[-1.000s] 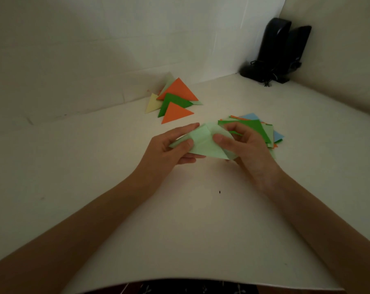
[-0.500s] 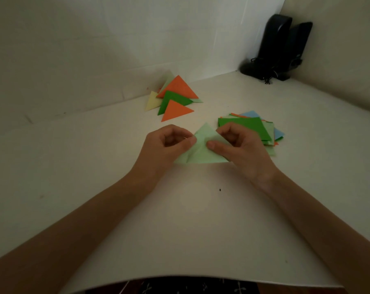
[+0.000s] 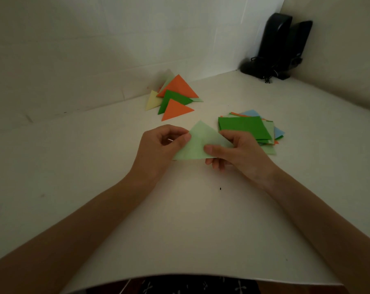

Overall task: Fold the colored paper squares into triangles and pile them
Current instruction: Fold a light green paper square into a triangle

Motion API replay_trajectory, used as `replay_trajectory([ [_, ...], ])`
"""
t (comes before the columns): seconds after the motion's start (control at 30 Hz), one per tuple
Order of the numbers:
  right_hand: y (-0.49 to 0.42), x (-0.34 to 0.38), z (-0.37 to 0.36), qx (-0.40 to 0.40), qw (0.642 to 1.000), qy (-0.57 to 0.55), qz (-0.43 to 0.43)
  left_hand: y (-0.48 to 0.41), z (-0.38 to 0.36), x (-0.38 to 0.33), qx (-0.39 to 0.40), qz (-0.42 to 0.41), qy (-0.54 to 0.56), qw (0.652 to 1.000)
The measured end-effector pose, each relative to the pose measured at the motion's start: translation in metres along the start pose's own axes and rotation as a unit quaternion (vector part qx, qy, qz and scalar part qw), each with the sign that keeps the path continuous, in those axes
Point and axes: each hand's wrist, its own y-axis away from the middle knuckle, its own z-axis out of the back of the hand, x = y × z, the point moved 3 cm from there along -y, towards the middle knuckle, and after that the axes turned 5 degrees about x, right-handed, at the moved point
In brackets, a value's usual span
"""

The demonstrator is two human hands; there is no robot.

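Your left hand [image 3: 160, 145] and right hand [image 3: 237, 153] pinch one pale-green triangle [image 3: 201, 143]; two orange triangles [image 3: 177, 87] lie at its eleven o'clock.

A white tabletop [image 3: 190, 219] is seen in dim light and is lit most strongly near its middle. It is backed by a white wall [image 3: 116, 39] crossed by faint seams, and a beige wall [image 3: 339, 49] is joined to it at the right. Two black speakers [image 3: 275, 43] with tangled cables are placed in the corner.

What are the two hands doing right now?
Left hand: fingers pinch the light green triangle.
Right hand: fingers pinch the same triangle too.
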Motion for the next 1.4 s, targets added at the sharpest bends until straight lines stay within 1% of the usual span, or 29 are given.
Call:
replay_trajectory([
  [0.13, -0.001, 0.0, 0.0, -0.009, 1.0, 0.012, 0.013, -0.002, 0.001, 0.001, 0.009, -0.011, -0.071, 0.997],
  [0.27, -0.003, 0.0, 0.002, -0.024, 0.999, 0.0, 0.03, -0.003, 0.002, 0.0, 0.049, 0.021, -0.139, 0.989],
  [0.33, -0.003, 0.0, 0.002, -0.028, 0.999, -0.006, 0.028, -0.003, 0.003, -0.003, 0.052, 0.008, -0.17, 0.984],
  [0.37, -0.003, 0.001, 0.002, -0.033, 0.999, -0.005, 0.028, -0.002, 0.003, -0.004, 0.047, -0.009, -0.207, 0.977],
  [0.43, -0.002, 0.002, 0.004, -0.052, 0.998, -0.005, 0.027, 0.0, 0.003, -0.007, 0.023, -0.048, -0.31, 0.949],
  [0.47, -0.002, 0.003, 0.007, -0.066, 0.997, -0.01, 0.029, 0.0, 0.004, -0.009, 0.01, -0.065, -0.347, 0.935],
  [0.5, -0.002, 0.004, 0.01, -0.081, 0.996, -0.018, 0.03, 0.001, 0.004, -0.011, 0.004, -0.076, -0.359, 0.93],
  [0.53, -0.002, 0.004, 0.014, -0.093, 0.995, -0.026, 0.03, 0.0, 0.005, -0.011, 0.011, -0.079, -0.353, 0.932],
  [0.63, -0.002, 0.004, 0.02, -0.1, 0.994, -0.048, 0.025, -0.002, 0.004, -0.008, 0.042, -0.073, -0.273, 0.958],
  [0.7, -0.002, 0.002, 0.02, -0.098, 0.994, -0.052, 0.023, -0.001, 0.005, -0.007, 0.023, -0.058, -0.24, 0.969],
  [0.77, -0.002, 0.002, 0.02, -0.101, 0.993, -0.048, 0.023, -0.002, 0.007, -0.008, 0.013, -0.024, -0.173, 0.984],
  [0.83, -0.002, 0.001, 0.02, -0.106, 0.993, -0.046, 0.026, -0.003, 0.008, -0.007, 0.04, 0.01, -0.123, 0.992],
  [0.93, -0.002, 0.002, 0.023, -0.108, 0.993, -0.046, 0.032, -0.003, 0.006, -0.006, 0.111, 0.052, -0.064, 0.99],
  [1.0, -0.002, 0.002, 0.024, -0.104, 0.993, -0.041, 0.034, -0.005, 0.008, -0.005, 0.142, 0.057, -0.057, 0.987],
  [1.07, -0.002, 0.002, 0.025, -0.101, 0.994, -0.034, 0.034, -0.008, 0.013, -0.006, 0.154, 0.047, -0.074, 0.984],
  [1.17, -0.003, 0.001, 0.029, -0.102, 0.994, -0.017, 0.036, -0.011, 0.018, -0.008, 0.134, 0.031, -0.109, 0.984],
  [1.27, -0.003, 0.001, 0.033, -0.105, 0.994, -0.011, 0.04, -0.011, 0.016, -0.008, 0.104, 0.029, -0.096, 0.99],
  [1.4, -0.003, 0.002, 0.022, -0.073, 0.997, -0.003, 0.034, -0.006, 0.003, -0.008, 0.116, 0.024, -0.086, 0.989],
])
